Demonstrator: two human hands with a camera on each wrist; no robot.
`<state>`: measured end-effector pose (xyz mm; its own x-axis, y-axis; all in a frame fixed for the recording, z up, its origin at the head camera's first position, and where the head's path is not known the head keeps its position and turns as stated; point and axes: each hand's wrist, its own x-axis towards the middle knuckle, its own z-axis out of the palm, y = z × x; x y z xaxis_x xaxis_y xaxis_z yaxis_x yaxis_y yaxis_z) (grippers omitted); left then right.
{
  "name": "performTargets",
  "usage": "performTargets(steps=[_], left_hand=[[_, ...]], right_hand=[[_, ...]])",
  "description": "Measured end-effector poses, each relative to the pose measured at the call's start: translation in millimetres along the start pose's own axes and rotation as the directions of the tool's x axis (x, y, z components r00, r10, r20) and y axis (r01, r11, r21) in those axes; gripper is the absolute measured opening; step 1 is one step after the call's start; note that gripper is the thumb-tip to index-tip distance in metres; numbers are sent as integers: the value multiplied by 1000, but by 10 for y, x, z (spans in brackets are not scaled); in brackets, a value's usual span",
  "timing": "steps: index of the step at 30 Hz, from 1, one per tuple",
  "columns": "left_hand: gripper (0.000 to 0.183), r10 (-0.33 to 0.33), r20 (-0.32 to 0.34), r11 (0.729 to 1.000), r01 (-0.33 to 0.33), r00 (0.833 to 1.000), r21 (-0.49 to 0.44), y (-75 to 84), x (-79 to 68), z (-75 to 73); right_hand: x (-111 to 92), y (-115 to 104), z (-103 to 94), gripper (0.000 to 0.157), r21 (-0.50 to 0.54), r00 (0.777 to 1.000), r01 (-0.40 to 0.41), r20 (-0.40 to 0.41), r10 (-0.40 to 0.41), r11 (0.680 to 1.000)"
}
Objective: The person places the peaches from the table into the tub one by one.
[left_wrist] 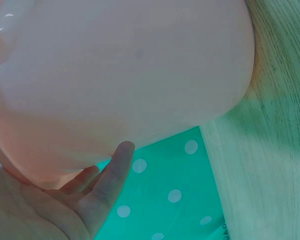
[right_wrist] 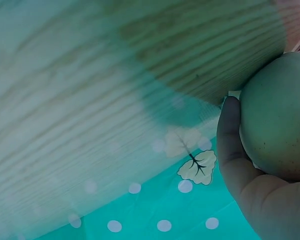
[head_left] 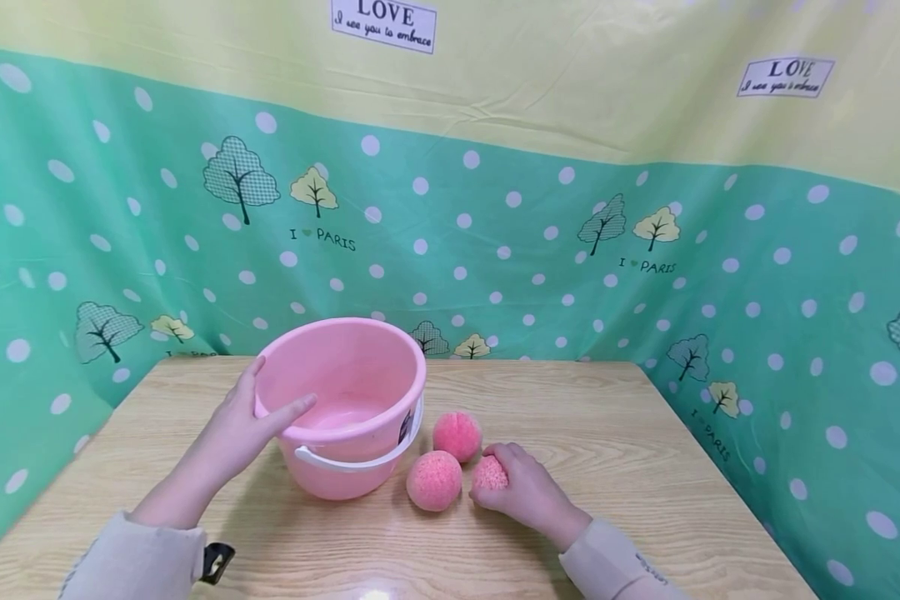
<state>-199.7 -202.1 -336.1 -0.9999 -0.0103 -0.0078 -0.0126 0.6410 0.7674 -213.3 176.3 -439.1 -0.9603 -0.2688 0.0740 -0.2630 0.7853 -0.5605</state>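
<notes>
A pink plastic bucket stands on the wooden table, its open mouth turned up and its white handle hanging down the near side. My left hand holds it at the left rim, the thumb lying over the near edge. From the left wrist, the bucket's wall fills most of the view, and part of the left hand shows against it. My right hand grips a pink peach; its thumb and fingers wrap the sides. Up close, that peach looks pale with red specks.
Two more peaches lie between the bucket and my right hand: one peach nearer me, another peach just behind it. The wooden table ends at a green and yellow curtain with white dots, which surrounds it at the back and sides.
</notes>
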Motion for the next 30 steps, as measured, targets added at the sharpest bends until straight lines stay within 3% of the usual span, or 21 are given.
performTargets(steps=[30], left_hand=[[115, 11, -6, 1000, -11, 1000, -11, -10, -5, 7]], right_hand=[[12, -20, -31, 57, 7, 1000, -20, 18, 20, 1000]])
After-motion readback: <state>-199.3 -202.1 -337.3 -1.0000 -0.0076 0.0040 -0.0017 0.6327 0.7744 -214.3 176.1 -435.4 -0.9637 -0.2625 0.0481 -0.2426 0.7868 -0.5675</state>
